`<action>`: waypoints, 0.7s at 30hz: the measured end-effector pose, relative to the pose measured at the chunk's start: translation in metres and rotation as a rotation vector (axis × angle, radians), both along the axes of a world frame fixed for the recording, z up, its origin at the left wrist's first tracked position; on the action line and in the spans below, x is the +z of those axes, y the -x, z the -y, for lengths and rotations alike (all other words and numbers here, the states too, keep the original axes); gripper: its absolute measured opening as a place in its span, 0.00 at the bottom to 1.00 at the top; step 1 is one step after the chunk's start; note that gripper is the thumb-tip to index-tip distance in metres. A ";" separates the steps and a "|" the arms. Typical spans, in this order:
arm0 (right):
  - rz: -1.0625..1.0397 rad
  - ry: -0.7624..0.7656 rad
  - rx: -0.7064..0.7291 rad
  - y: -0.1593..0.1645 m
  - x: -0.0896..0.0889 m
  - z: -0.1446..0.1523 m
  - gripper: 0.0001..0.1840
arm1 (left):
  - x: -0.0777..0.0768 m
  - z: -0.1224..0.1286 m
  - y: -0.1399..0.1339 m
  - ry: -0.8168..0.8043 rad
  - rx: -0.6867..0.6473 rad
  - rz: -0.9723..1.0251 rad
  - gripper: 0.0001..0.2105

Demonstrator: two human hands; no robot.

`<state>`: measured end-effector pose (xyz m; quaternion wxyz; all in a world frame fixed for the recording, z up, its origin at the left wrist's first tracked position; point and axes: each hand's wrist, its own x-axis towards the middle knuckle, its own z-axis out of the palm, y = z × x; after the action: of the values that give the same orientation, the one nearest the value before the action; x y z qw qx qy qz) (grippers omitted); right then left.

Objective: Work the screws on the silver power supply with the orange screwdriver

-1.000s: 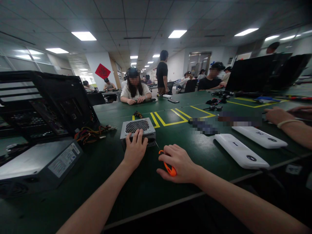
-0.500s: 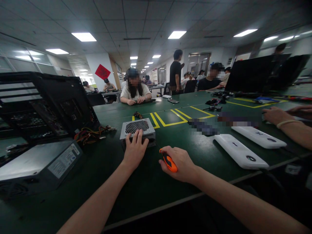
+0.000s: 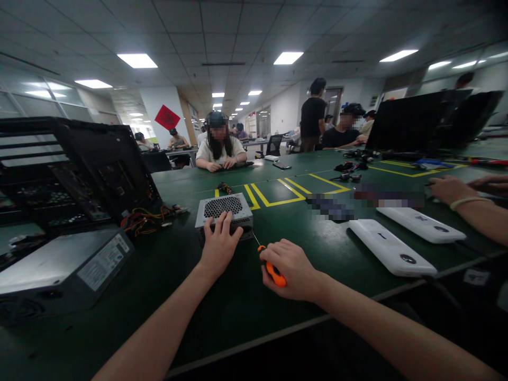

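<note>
A grey metal power supply unit (image 3: 225, 205) with a honeycomb vent on top sits on the green table. My left hand (image 3: 218, 241) is closed over its near edge, with fingertips on the top face and the thumb toward the right corner. In my right hand (image 3: 291, 270) is an orange-and-black screwdriver (image 3: 275, 272), its handle wrapped by the fingers. The thin shaft points up and left, with its tip at the unit's near right side. Whether the tip sits in a screw is too small to tell.
At left stand an open black computer case (image 3: 79, 174) with loose cables (image 3: 148, 218) and a second power supply (image 3: 67, 275). Two white power banks (image 3: 391, 246) lie at right, near another person's hand (image 3: 450, 189). A person (image 3: 222, 151) sits across the table.
My right hand has turned a little around the screwdriver, and more of the shaft shows. My left hand and the power supply unit stay put. A standing person behind has moved right.
</note>
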<state>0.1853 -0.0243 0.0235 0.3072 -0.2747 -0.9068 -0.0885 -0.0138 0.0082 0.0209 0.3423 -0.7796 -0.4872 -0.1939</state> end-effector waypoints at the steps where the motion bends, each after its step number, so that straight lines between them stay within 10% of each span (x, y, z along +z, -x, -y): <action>1: 0.046 -0.031 0.018 0.000 0.001 0.000 0.06 | 0.000 0.000 0.000 0.000 -0.002 0.002 0.11; 21: 0.066 -0.107 -0.004 0.003 0.002 0.001 0.09 | 0.000 -0.002 -0.001 -0.153 0.011 -0.118 0.12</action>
<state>0.1821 -0.0250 0.0254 0.2911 -0.2564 -0.9100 -0.1465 -0.0125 0.0100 0.0210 0.4299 -0.7587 -0.4541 -0.1825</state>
